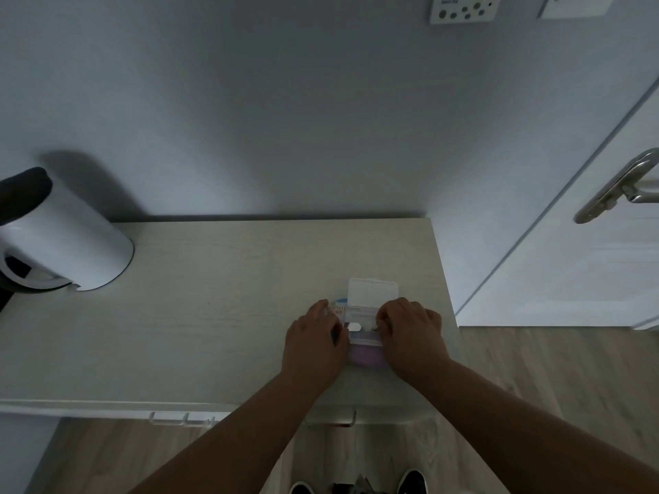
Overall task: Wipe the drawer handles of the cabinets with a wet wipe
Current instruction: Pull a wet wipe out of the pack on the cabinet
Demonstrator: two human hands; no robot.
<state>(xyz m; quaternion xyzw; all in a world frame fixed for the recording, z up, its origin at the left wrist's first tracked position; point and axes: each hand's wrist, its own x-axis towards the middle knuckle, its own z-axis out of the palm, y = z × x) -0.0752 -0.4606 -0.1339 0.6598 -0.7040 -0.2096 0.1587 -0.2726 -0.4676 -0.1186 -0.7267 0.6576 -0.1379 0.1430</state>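
- Wall (285, 101): plain pale, fills the top half of the view, behind the cabinet.
- Cabinet top (214, 315): light wood-grain, back edge vs the wall, right end just beside the door.
- Door (570, 279): white, on the right; metal lever handle (620, 187) sticks out twd me.
- Floor (552, 369): wood-look planks, seen right of & below the cabinet.
- Kettle-like white jug (67, 240): far left on the cabinet top, dark lid, well apart from my hands.
- My L hand (313, 338): lies on the left end of the wipe pack, fingers fairly straight & spread over it, pressing it down, not curled round it.
- My R hand (410, 329): on the pack's right side, fingers curled, tips down at the opening; can't tell if they pinch anything there.
- Wipe pack (365, 356): lilac, flat on the cabinet top nr the front right corner, betw my 2 hands, touching both.
- Pack lid (372, 292): white, flipped up & back, away from me, just past my fingertips.
- Drawer handles: one pale bar (182, 418) under the front edge left of my L forearm, another (335, 417) betw my forearms; neither hand touches them.
- Wall panel (463, 8): white w/ small round buttons, top right, partly cut off.
- Shoes (413, 481): dark toes at the bottom edge.
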